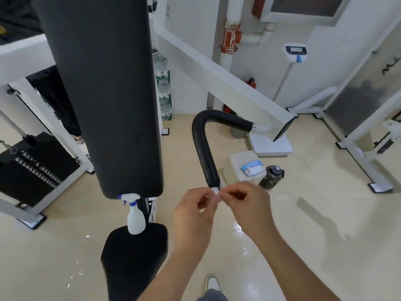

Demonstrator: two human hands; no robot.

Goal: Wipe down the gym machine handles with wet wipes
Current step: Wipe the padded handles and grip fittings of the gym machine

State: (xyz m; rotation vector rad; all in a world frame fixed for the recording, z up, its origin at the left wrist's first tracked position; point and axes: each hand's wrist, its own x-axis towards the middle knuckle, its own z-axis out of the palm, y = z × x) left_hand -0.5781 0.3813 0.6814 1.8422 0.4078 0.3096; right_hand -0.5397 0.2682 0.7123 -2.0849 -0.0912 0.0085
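We pinch 1 wipe (219, 194) between left hand (195, 213) and right hand (249, 205) fingertips at the handle (204, 153)'s 6 o'clock tip, likely to spread it.

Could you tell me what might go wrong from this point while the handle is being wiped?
1. Both the left hand and right hand pinch the wipe as a small wad near the tip of the handle; it could slip out or skip the bend.
2. The spray bottle stands upright on the seat, where a knock might topple it.
3. The floor shines below the hands, possibly wet, so slipping is possible.
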